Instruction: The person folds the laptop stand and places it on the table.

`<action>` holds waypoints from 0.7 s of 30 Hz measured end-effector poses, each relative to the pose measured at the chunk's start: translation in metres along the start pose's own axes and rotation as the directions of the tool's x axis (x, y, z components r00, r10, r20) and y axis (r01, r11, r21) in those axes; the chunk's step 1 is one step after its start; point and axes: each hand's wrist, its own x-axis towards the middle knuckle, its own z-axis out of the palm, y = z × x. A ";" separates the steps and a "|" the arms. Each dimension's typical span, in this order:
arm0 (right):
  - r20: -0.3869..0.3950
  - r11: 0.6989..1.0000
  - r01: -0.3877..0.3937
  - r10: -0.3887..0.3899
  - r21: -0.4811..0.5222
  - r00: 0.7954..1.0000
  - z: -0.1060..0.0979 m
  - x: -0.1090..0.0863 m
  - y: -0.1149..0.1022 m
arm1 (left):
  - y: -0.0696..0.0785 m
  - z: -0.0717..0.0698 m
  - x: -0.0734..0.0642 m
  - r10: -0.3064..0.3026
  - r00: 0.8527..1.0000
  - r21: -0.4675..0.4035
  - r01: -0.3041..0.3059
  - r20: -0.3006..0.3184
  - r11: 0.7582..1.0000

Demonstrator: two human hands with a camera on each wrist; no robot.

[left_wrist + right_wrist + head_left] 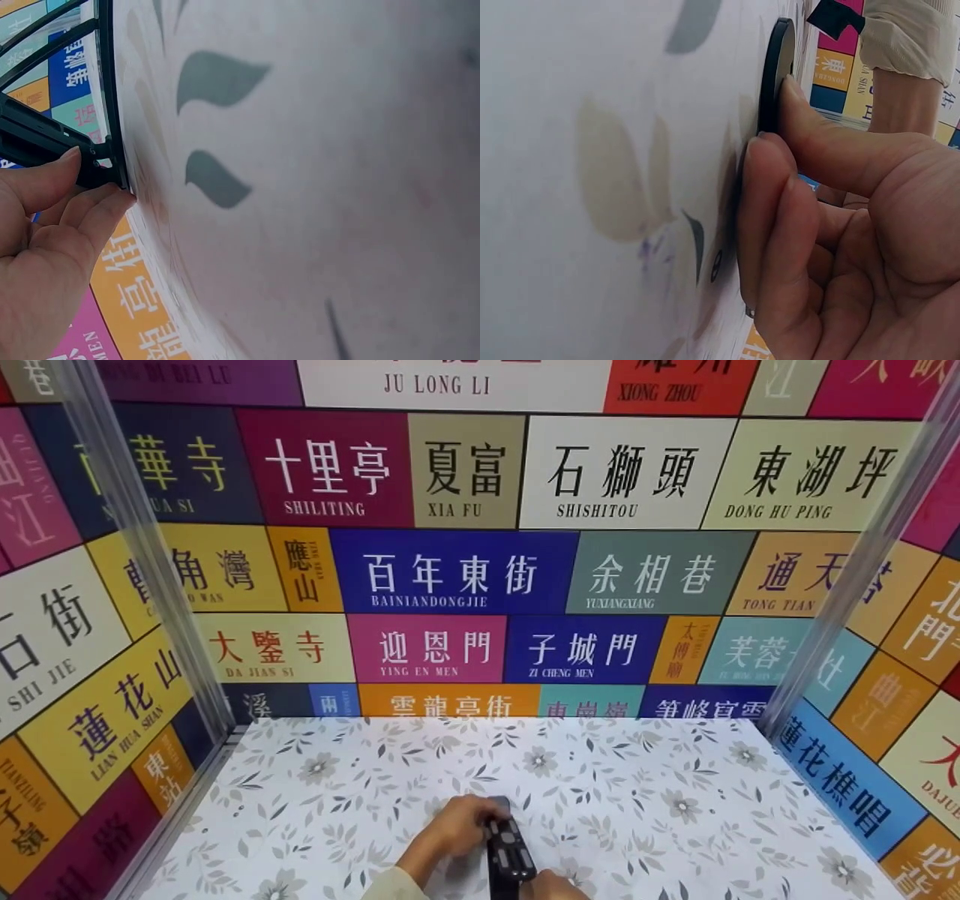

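Note:
A long black slotted object (510,847) stands on the flowered tabletop near its front edge, narrow and pointing away from me. My left hand (461,821) grips its far end. In the left wrist view the thumb and fingertips of the left hand (52,247) pinch a black bar, from which thin open ribs (60,49) run upward. My right hand (553,885) is at the near end, partly cut off by the frame's lower edge. Seen from the right wrist, the right thumb and fingers (840,225) pinch a flat, dark, rounded end piece (775,75) close against the tabletop.
The white tabletop (360,795) bears a grey and beige leaf pattern. Behind it and at both sides rise panels (450,570) of coloured blocks with Chinese lettering. Clear vertical edge strips (161,562) stand at the left and right corners. A beige sleeve (907,37) shows in the right wrist view.

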 end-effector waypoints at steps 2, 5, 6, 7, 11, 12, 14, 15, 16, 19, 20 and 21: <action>-0.008 0.999 0.030 -0.030 -0.025 1.000 0.000 -0.001 -0.001 | 0.000 0.001 0.001 -0.011 1.000 -0.006 0.011 0.003 1.000; -0.012 0.997 0.040 -0.040 -0.069 0.999 0.000 -0.001 -0.002 | 0.000 0.001 0.002 -0.017 1.000 -0.006 0.017 0.004 1.000; -0.007 0.995 0.050 -0.050 -0.085 0.999 0.000 0.000 -0.001 | 0.000 0.001 0.002 -0.018 1.000 -0.006 0.018 0.004 1.000; 0.000 0.995 0.044 -0.044 -0.089 0.999 0.000 0.000 -0.001 | 0.000 0.001 0.002 -0.019 1.000 -0.003 0.019 0.003 1.000; 0.011 0.996 0.065 -0.064 -0.065 0.998 0.001 0.000 0.001 | 0.000 0.002 0.002 -0.018 1.000 0.000 0.018 0.003 1.000; 0.005 0.996 0.064 -0.063 -0.057 0.998 0.001 -0.001 0.002 | 0.001 0.002 0.002 -0.017 1.000 0.001 0.017 0.003 1.000; -0.029 0.998 0.056 -0.057 -0.042 0.998 0.004 -0.003 0.002 | 0.001 0.002 0.002 -0.018 1.000 0.006 0.018 0.001 1.000; -0.059 0.994 0.079 -0.084 -0.076 0.995 0.006 -0.004 0.002 | 0.001 0.002 0.002 -0.017 1.000 0.012 0.017 -0.001 1.000; -0.094 0.984 0.121 -0.135 -0.134 0.986 0.008 -0.005 0.003 | 0.002 0.002 0.002 -0.016 1.000 0.018 0.016 -0.004 1.000; -0.181 0.910 0.240 -0.313 -0.339 0.932 0.013 -0.008 0.004 | 0.003 0.002 0.002 -0.008 1.000 0.047 0.009 -0.016 0.999; -0.199 0.892 0.229 -0.324 -0.389 0.925 0.014 -0.008 0.004 | 0.003 0.002 0.002 -0.007 1.000 0.054 0.008 -0.019 0.999; -0.197 0.893 0.204 -0.302 -0.402 0.933 0.013 -0.008 0.002 | 0.004 0.002 0.002 -0.009 1.000 0.057 0.010 -0.020 0.998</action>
